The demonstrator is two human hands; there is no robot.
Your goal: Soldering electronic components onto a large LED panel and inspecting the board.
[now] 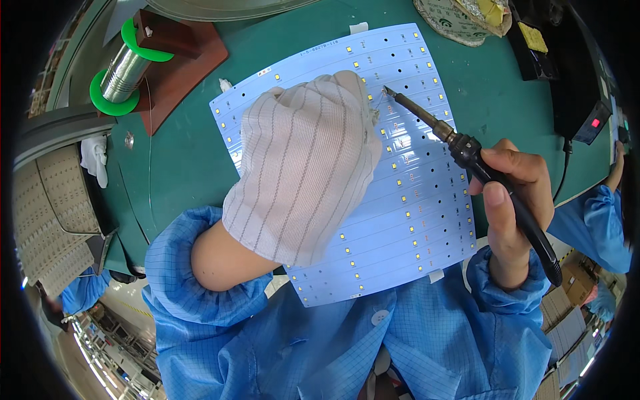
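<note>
We are soldering at the pale blue LED panel (373, 200), which is lying flat on the green worktop (180, 160). Our gloved left hand (303, 167) is resting curled on the panel; whether its fingers are pinching solder wire we cannot tell. Our right hand (513, 200) is gripping the soldering iron (467, 153), fingers wrapped tight, tip at a pad beside the glove. The next move is likely calling for steady tip contact. A solder spool with green flanges (123, 70) is lying upper left; white tape tabs (359, 28) are holding the panel edges
</note>
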